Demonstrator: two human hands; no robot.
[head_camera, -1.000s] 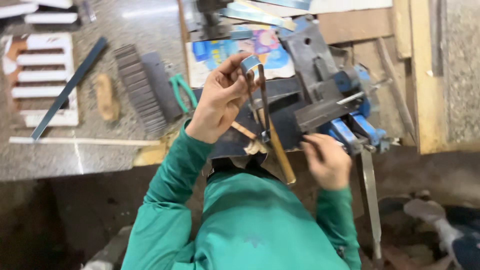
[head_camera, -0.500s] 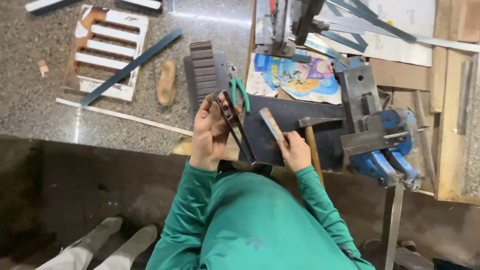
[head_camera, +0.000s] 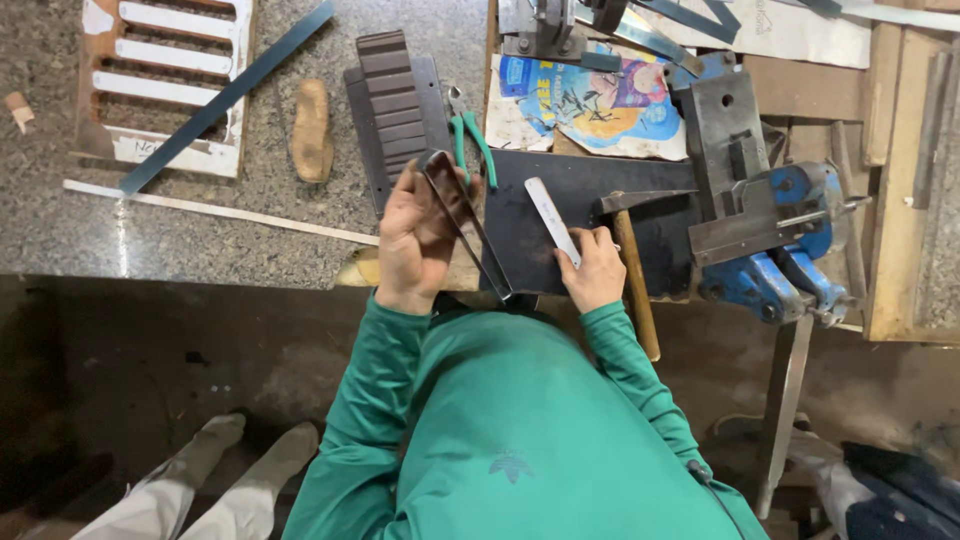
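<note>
Bent metal strip (head_camera: 465, 215) held up over the workbench's (head_camera: 905, 200) front edge, left hand (head_camera: 415, 245) clenched around it. Right hand (head_camera: 592, 268) pinches a flat pale strip (head_camera: 552, 220) against the dark plate (head_camera: 580, 215). Hammer (head_camera: 632, 265) just beside, blue vise (head_camera: 775, 235) further right.

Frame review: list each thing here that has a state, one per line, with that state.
Left hand: gripping the bent dark metal strip, held tilted above the bench.
Right hand: holding the flat pale metal strip on the black metal plate.
Wooden-handled hammer: lying flat, untouched.
Green-handled pliers: lying on the bench.
Blue bench vise: nothing visibly clamped.
</note>
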